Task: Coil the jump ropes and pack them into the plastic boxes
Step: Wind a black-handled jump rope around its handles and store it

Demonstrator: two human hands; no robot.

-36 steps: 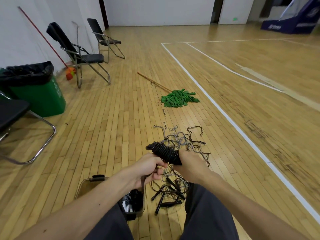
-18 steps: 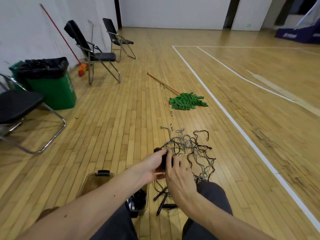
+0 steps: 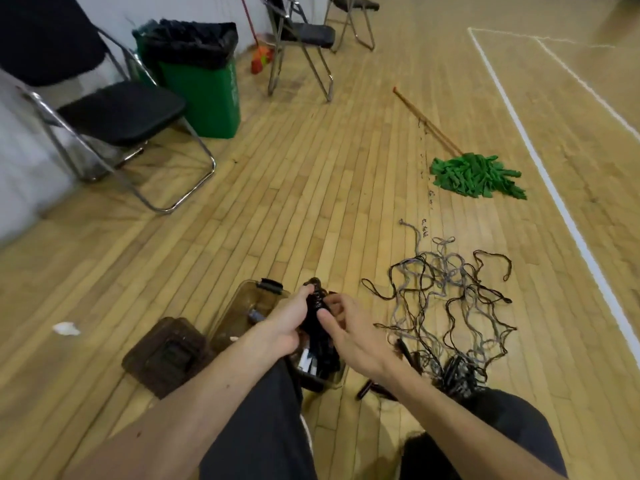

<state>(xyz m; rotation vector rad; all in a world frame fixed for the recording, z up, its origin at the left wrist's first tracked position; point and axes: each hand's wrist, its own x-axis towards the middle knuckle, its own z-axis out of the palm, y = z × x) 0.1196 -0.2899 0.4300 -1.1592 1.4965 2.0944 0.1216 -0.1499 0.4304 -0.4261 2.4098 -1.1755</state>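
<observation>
1. The left hand is gripping the coiled jump rope just above the plastic box, and the right hand is pinching the coil's side.
2. The coil likely needs squeezing tight while it is lowered into the box.
3. The loose ropes are lying to the right of the box.

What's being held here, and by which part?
A coiled black jump rope: the left hand grips near its top, the right hand pinches its middle.

Green bin at 11 o'clock, black chair at 10, green mop at 1, paper scrap at 9.
</observation>
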